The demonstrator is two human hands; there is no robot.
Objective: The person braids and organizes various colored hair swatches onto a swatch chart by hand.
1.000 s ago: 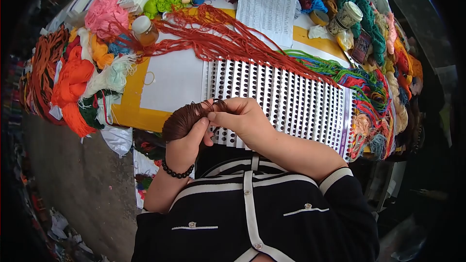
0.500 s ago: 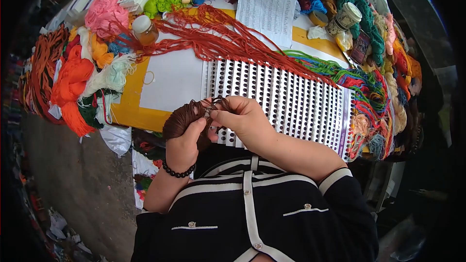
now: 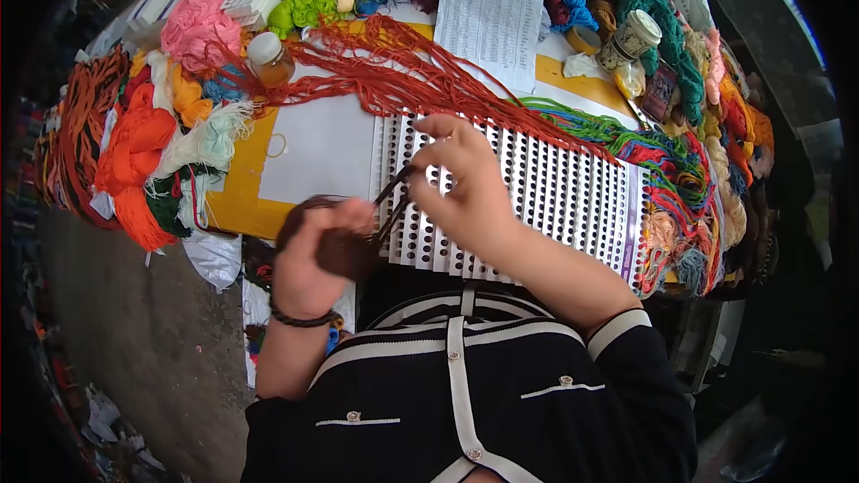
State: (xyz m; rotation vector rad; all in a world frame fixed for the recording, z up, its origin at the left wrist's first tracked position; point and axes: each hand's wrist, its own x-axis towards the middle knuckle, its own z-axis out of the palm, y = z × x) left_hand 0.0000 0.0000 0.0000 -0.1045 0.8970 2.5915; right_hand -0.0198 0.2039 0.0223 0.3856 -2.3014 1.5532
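A bundle of dark brown thread (image 3: 344, 253) is gripped in my left hand (image 3: 309, 255), which is smeared by motion at the lower left of the table. Brown strands stretch up and right from the bundle to my right hand (image 3: 465, 183), whose thumb and index finger pinch them while the other fingers are raised. Beneath my right hand lie white strips with rows of black holes (image 3: 537, 206). Long rust-red threads (image 3: 429, 72) run across the top of those strips.
Colored skeins lie along both sides, including orange yarn (image 3: 134, 152) at left and tangled multicolored threads (image 3: 676, 170) at right. A capped jar (image 3: 270, 61), a printed sheet (image 3: 490, 18) and a patterned cup (image 3: 628, 40) stand or lie farther back.
My hands have drawn apart, pulling strands out between them. My left hand moved left with the brown bundle; my right hand rose slightly to the right.
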